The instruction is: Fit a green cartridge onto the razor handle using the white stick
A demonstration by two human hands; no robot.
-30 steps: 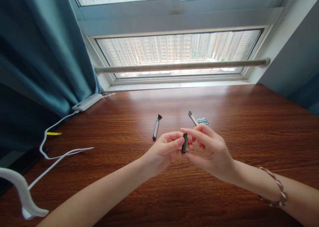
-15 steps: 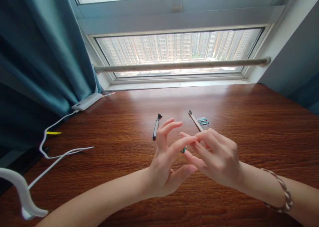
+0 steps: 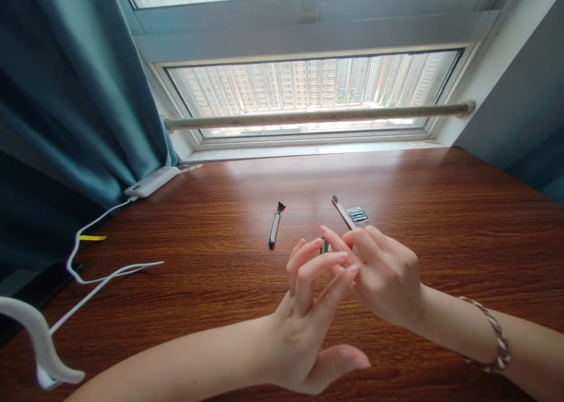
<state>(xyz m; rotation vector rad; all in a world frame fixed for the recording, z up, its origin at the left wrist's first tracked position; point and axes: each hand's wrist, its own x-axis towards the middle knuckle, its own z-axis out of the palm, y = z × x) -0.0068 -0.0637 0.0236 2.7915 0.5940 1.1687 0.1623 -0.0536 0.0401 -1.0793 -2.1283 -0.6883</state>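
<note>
A small green-and-black razor cartridge (image 3: 325, 245) shows at the fingertips of my right hand (image 3: 388, 272), which is closed on it; the fingers partly hide it. My left hand (image 3: 304, 314) is open, thumb spread wide, its fingertips close against the right hand's fingers just below the cartridge. Beyond the left hand lies a razor handle (image 3: 275, 227), grey and black, with a bare black head. A toothbrush (image 3: 342, 211) with a pale handle and dark bristles runs partly behind my right hand. Beside it is a clear pack of razor cartridges (image 3: 358, 215) with green strips.
All this lies on a brown wood-grain table (image 3: 211, 214). To the left are a white power strip (image 3: 153, 182), a white cable (image 3: 110, 277), a yellow strip (image 3: 92, 238) and a curved white stand (image 3: 35, 337). A blue curtain (image 3: 83, 84) and a window with a rail (image 3: 317, 117) border the table.
My left hand has dropped lower, its thumb opening away from the right hand. The cartridge has shifted slightly up and shows more upright between the right hand's fingers.
</note>
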